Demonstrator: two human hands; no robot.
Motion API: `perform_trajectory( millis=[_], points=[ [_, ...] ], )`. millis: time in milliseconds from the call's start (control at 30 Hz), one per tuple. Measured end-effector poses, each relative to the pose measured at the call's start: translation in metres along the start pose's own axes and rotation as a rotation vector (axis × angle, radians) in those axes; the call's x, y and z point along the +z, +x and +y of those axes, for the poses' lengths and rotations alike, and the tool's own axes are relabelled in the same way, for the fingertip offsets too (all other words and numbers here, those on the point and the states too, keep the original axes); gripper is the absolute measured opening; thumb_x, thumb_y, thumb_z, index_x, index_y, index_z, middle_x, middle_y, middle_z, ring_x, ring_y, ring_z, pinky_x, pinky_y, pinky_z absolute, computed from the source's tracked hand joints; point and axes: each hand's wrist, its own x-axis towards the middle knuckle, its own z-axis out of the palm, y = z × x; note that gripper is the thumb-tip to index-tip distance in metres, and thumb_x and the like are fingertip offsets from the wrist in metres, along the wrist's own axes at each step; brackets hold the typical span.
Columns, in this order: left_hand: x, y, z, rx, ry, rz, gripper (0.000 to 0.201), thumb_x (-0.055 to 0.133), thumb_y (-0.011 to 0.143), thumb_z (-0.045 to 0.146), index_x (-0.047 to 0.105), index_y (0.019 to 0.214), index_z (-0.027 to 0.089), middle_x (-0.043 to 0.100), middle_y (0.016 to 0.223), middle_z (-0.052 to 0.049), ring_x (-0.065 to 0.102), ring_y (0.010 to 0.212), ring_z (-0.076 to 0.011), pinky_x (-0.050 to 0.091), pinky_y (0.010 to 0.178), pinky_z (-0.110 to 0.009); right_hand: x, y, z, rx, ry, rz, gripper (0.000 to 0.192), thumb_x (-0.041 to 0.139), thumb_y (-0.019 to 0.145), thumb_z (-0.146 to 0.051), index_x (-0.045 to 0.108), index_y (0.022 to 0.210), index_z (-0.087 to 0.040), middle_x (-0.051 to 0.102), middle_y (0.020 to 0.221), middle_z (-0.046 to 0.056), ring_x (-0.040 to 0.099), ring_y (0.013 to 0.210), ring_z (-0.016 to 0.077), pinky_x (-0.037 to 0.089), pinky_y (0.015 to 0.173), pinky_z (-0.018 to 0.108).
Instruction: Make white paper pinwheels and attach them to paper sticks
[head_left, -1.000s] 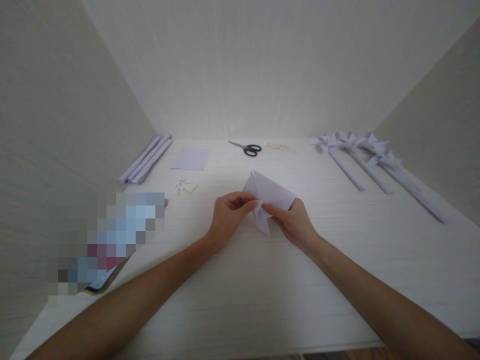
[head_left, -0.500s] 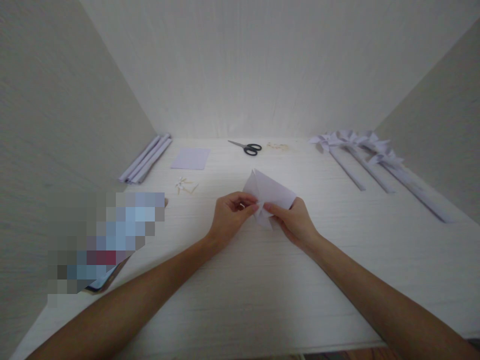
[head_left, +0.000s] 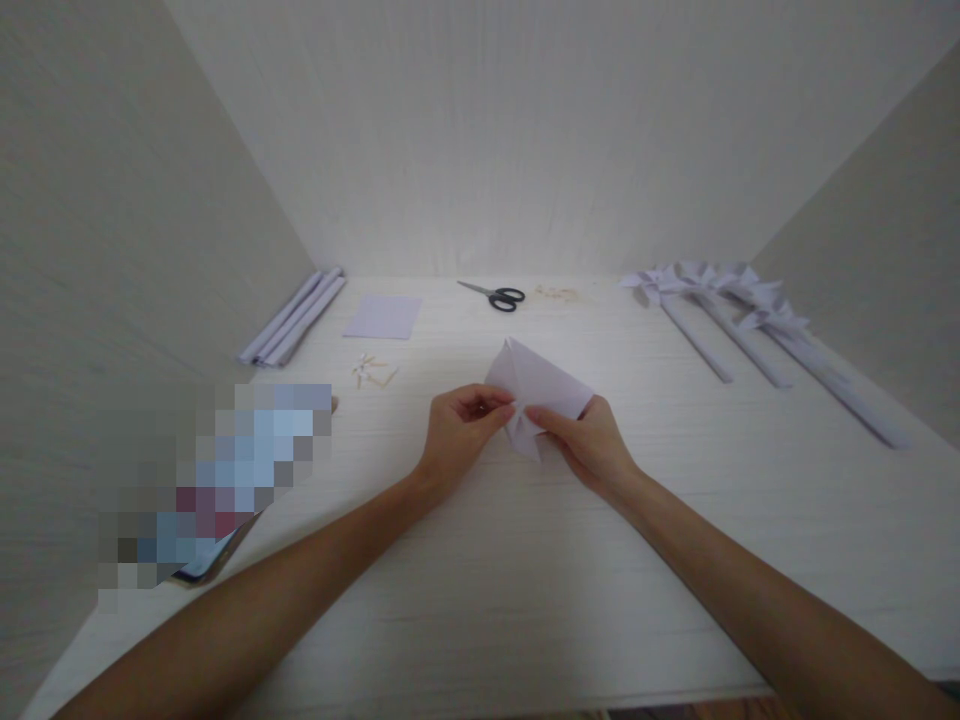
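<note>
Over the middle of the table, a white paper pinwheel head [head_left: 546, 378] is held between both hands, with some of its corners bent in to the centre. My left hand [head_left: 463, 428] pinches its left side near the centre, thumb against fingertips. On the other side, my right hand [head_left: 589, 437] grips the paper with the thumb on top and the fingers behind, mostly hidden. Whatever lies under the thumbs at the centre is too small to make out.
Black-handled scissors [head_left: 504, 298] lie near the back wall. A paper square [head_left: 383, 316], rolled paper sticks [head_left: 295, 315] and small pale sticks [head_left: 375, 371] are at left. Finished pinwheels [head_left: 697, 283] lie at right. A blurred-out device [head_left: 217, 560] rests at the left edge.
Both hands keep nearly the same place and hold. The lower paper corner has shifted slightly left, and the right thumb has moved a little at the centre.
</note>
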Motion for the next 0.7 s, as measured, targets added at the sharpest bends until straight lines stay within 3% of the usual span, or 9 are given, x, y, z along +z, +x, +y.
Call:
perform_trajectory(
  millis=[433,700],
  points=[
    [-0.001,-0.001,-0.002,0.062,0.084,-0.007,0.009,0.066,0.055,0.018,0.065,0.063,0.015,0.061,0.059,0.0,0.053,0.055,-0.0082,0.043,0.055,-0.02,-0.0008,0.0009,0.0008,-0.014,-0.075,-0.013,0.022,0.07,0.056,-0.025,0.066,0.074,-0.012,0.067,0.071,0.006,0.06,0.062,0.0173,0.048,0.062,0.032],
    [-0.0004,-0.0015,-0.0004,0.067,0.117,-0.008,0.008,0.065,0.056,0.018,0.065,0.063,0.015,0.062,0.059,0.0,0.053,0.055,-0.0088,0.043,0.054,-0.021,-0.0021,0.0011,0.0023,-0.012,-0.078,-0.01,0.029,0.07,0.056,-0.025,0.066,0.081,-0.012,0.067,0.074,0.007,0.061,0.067,0.0191,0.048,0.064,0.033]
  ],
)
